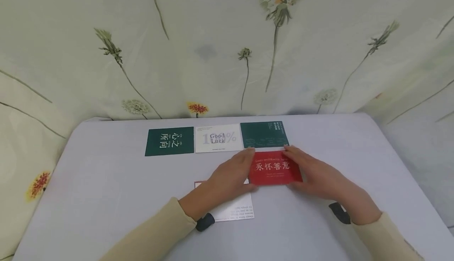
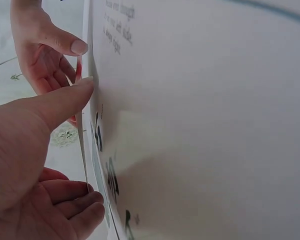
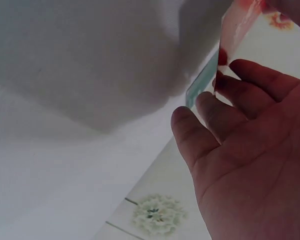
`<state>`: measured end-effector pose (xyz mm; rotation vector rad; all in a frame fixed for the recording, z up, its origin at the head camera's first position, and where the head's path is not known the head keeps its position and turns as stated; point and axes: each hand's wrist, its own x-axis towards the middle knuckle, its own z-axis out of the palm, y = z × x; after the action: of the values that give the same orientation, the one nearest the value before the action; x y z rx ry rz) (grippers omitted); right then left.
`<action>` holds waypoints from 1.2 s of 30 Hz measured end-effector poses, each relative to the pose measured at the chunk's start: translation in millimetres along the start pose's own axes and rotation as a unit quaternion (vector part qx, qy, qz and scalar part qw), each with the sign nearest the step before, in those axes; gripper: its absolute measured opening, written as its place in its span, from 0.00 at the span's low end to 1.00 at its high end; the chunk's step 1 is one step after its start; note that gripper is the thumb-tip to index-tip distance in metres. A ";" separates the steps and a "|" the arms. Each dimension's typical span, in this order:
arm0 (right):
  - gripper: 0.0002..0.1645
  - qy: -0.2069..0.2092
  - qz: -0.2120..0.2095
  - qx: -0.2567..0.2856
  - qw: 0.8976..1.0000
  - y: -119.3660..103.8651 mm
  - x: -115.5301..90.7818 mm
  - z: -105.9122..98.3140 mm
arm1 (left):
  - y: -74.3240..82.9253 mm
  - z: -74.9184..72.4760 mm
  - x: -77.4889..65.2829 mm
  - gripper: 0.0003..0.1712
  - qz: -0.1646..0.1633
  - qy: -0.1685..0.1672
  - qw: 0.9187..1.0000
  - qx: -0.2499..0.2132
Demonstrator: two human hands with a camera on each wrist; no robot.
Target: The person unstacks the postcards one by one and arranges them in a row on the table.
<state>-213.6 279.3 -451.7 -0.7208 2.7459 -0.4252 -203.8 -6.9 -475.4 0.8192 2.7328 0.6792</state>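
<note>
A red card (image 1: 274, 174) with white lettering is held between both hands, just in front of the dark green card (image 1: 264, 135). My left hand (image 1: 227, 174) grips its left edge, thumb at the near corner and fingers at the far one. At the opposite edge, my right hand (image 1: 319, 176) holds it the same way. The left wrist view shows the card almost edge-on, slightly off the table. In the right wrist view, the fingertips of the right hand (image 3: 255, 140) meet the edge of the red card (image 3: 237, 30). A white card (image 1: 234, 207) lies partly hidden under my left forearm.
Along the table's back edge, another green card (image 1: 169, 141) and a white "Good Luck" card (image 1: 218, 138) lie in a row with the first green one. A white cloth covers the table (image 1: 106, 198). Behind it hangs a flower-patterned curtain (image 1: 205, 75).
</note>
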 end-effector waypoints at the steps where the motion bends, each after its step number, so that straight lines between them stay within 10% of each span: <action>1: 0.60 -0.001 0.001 0.003 1.000 1.7 0.6 0.1 | 0.2 0.4 1.2 0.63 0.003 0.002 1.000 0.003; 36: 0.63 -0.022 0.010 0.064 0.998 13.7 4.0 1.9 | 2.6 1.9 5.8 0.60 0.003 -0.033 0.998 0.056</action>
<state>-222.2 288.3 -458.9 -0.6632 2.6544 -0.5672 -206.7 -1.1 -476.2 0.8583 2.7306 0.4946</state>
